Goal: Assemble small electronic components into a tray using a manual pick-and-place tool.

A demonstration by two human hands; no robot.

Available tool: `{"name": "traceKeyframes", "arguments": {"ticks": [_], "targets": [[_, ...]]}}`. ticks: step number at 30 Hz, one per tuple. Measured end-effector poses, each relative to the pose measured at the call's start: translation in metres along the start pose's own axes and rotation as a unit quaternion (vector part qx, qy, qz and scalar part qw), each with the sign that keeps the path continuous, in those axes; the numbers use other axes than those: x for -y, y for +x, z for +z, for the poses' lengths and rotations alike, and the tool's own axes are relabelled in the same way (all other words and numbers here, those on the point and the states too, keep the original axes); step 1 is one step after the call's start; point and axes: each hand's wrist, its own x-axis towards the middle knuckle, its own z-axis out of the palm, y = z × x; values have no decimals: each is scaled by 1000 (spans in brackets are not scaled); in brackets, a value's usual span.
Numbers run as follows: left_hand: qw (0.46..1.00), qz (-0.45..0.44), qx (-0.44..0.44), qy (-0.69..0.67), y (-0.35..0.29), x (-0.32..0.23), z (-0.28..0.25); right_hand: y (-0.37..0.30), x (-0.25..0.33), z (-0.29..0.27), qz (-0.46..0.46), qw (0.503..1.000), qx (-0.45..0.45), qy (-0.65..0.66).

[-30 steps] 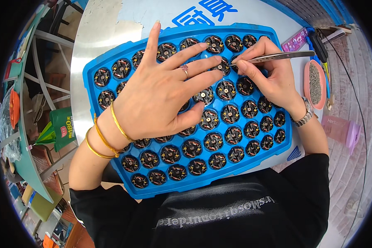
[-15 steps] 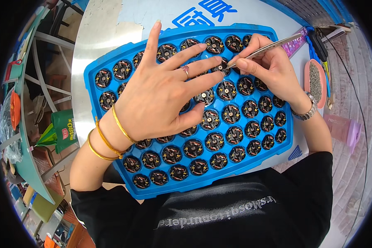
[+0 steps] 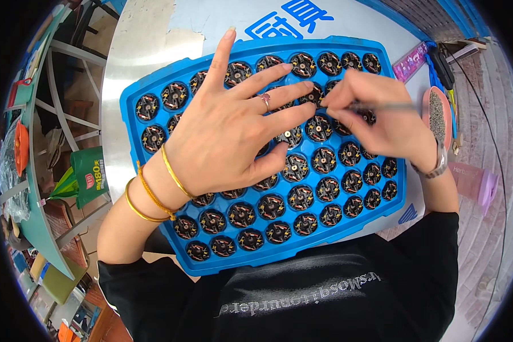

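A blue tray point(image 3: 129, 114) lies in front of me, its round wells holding many black round parts point(image 3: 271, 206) with copper and yellow bits. My left hand point(image 3: 228, 128) spreads flat over the tray's upper middle, fingertips among the parts, nothing held. It hides several wells. Over the tray's upper right, my right hand point(image 3: 382, 117) pinches a slim metal tool, apparently tweezers point(image 3: 385, 106), smeared by motion. The tool points left, and its tip is hidden by the fingers. Those fingers are close to a round part point(image 3: 312, 96) beside my left fingertips.
A pink bowl point(image 3: 449, 128) of small grey pieces stands right of the tray, near a purple patterned strip point(image 3: 409, 62). The light table point(image 3: 159, 34) shows behind the tray. A clear bottle with a lilac lid point(image 3: 487, 185) is farther right; a green bag point(image 3: 89, 176) is at left.
My right hand has moved slightly down and right, and the tool has swung from slanting to nearly level. My left hand keeps its place on the tray; the whole view has shifted slightly.
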Motion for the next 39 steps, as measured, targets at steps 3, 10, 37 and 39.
{"name": "traceKeyframes", "arguments": {"ticks": [3, 10, 37, 39], "targets": [[1000, 9, -2, -3, 1, 2, 1, -7, 1, 4, -120, 983, 1, -137], [1000, 12, 1, 13, 1, 0, 1, -18, -23, 15, 115, 965, -88, 217], [1000, 6, 14, 12, 1, -3, -2, -19, -30, 19, 125, 950, -106, 265], [1000, 5, 13, 8, 1, -3, -2, -18, -30, 19, 125, 951, -106, 263]]}}
